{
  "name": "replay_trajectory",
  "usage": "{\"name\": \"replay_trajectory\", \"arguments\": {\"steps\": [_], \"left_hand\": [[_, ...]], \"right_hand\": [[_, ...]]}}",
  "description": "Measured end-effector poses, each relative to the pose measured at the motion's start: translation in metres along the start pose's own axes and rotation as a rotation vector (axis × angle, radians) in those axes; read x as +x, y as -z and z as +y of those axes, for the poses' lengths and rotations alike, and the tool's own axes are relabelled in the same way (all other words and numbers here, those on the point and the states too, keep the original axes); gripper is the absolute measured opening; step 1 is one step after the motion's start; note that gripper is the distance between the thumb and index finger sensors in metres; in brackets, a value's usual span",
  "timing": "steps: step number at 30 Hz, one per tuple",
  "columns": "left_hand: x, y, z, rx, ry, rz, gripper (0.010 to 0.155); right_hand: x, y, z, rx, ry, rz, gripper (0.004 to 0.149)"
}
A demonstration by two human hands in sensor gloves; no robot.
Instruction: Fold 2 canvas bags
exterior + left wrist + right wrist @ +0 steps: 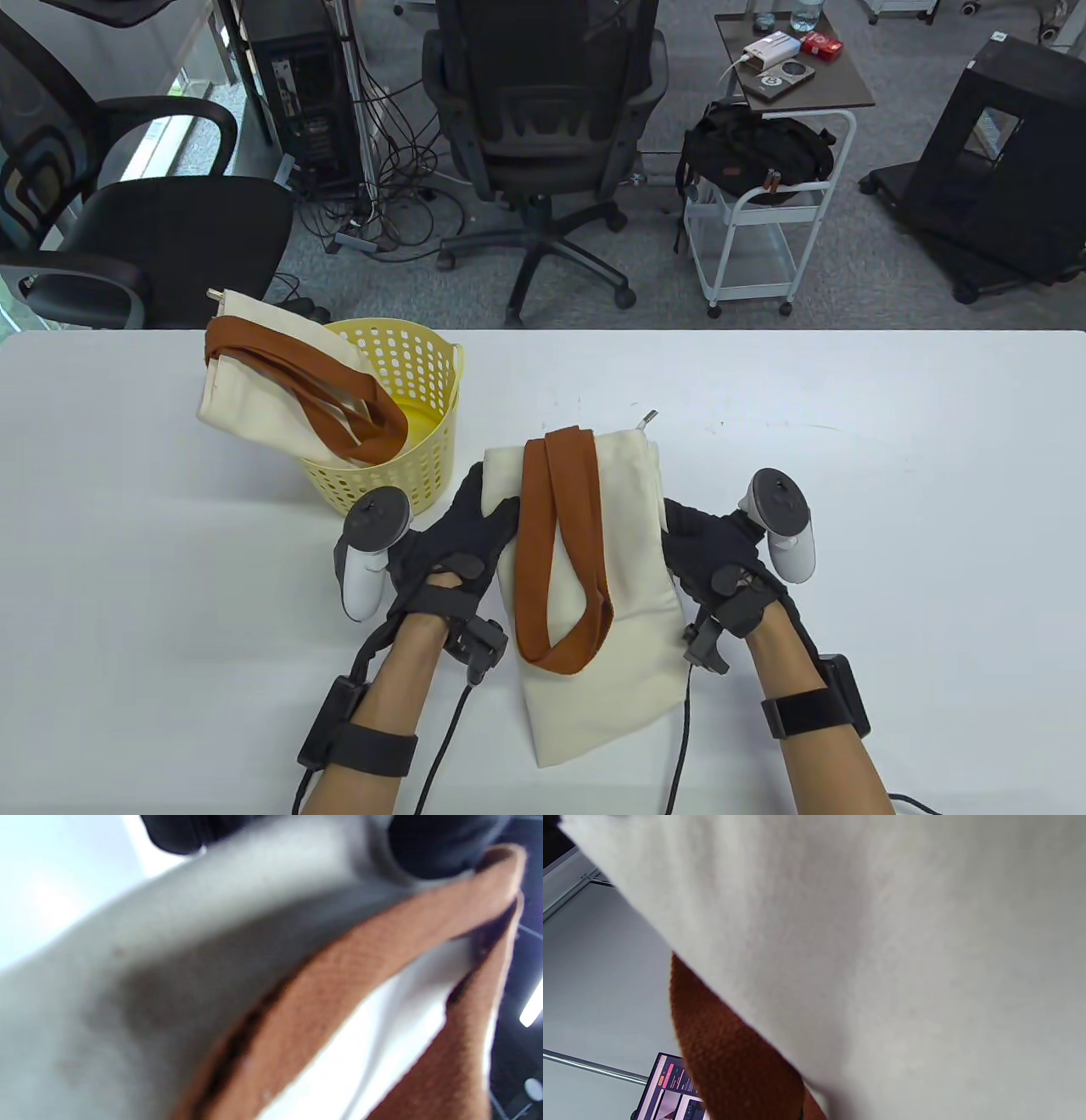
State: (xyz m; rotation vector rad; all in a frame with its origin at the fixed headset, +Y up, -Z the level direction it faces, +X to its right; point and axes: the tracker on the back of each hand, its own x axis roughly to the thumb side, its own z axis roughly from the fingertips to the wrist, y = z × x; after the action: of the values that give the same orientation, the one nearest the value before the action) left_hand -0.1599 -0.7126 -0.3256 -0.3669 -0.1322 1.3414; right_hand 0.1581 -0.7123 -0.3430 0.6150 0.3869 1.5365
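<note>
A cream canvas bag [628, 594] with brown straps [560, 543] is held up between my hands over the table's front middle. My left hand [462, 543] grips its left edge, fingers over the cloth. My right hand [700, 543] holds its right edge. The left wrist view is filled with blurred cream cloth [169, 963] and strap [339, 984]; the right wrist view shows the cloth [882, 942] and a strap end [729, 1060]. A second cream bag [254, 373] with brown straps lies draped over the yellow basket [416, 356] at the left.
The white table [891, 475] stretches to both sides. Beyond its far edge are office chairs [543, 127], a white cart [764, 229] with a black backpack and cables on the floor.
</note>
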Motion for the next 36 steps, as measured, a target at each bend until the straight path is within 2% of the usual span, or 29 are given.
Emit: {"name": "replay_trajectory", "arguments": {"steps": [3,5,7,8,11,12,15,18,22,23,27,31,33,36], "left_hand": [[0.026,-0.013,0.002,0.055,0.153,-0.064,0.09],[0.05,-0.031,0.002,0.261,0.327,-0.107,0.081],[0.079,-0.049,-0.006,0.404,0.563,-0.215,0.074],[0.091,-0.058,-0.015,0.415,0.633,-0.244,0.071],[0.108,-0.075,-0.042,0.41,0.659,-0.298,0.066],[0.116,-0.081,-0.051,0.428,0.757,-0.334,0.066],[0.121,-0.084,-0.07,0.406,0.875,-0.329,0.065],[0.104,-0.068,-0.08,0.247,0.751,-0.272,0.065],[0.077,-0.049,-0.088,0.078,0.607,-0.136,0.078],[0.073,-0.047,-0.089,0.068,0.582,-0.11,0.081],[0.064,-0.044,-0.089,0.038,0.505,-0.074,0.092],[0.055,-0.042,-0.085,0.024,0.357,-0.062,0.098],[0.05,-0.042,-0.081,0.037,0.263,-0.073,0.097],[0.048,-0.041,-0.075,0.09,0.209,-0.091,0.083]], "right_hand": [[0.003,0.0,0.002,-0.005,-0.018,-0.005,0.047],[0.004,0.0,0.002,-0.005,-0.018,-0.007,0.047],[0.006,0.0,0.002,-0.019,-0.034,-0.01,0.047],[0.007,0.001,0.002,-0.018,-0.042,-0.013,0.047],[0.01,0.0,0.003,-0.043,-0.076,0.004,0.047],[0.011,0.0,0.003,-0.067,-0.101,0.007,0.047],[0.011,0.0,0.004,-0.075,-0.125,0.011,0.047],[0.013,0.001,0.007,-0.093,-0.154,0.02,0.047],[0.023,0.0,0.018,-0.164,-0.272,0.072,0.048],[0.028,0.0,0.022,-0.208,-0.364,0.085,0.048],[0.047,0.0,0.041,-0.255,-0.556,0.069,0.048],[0.065,-0.001,0.063,-0.283,-0.761,0.028,0.048],[0.07,-0.003,0.071,-0.303,-0.814,0.023,0.048],[0.071,-0.003,0.072,-0.313,-0.808,0.019,0.049]]}}
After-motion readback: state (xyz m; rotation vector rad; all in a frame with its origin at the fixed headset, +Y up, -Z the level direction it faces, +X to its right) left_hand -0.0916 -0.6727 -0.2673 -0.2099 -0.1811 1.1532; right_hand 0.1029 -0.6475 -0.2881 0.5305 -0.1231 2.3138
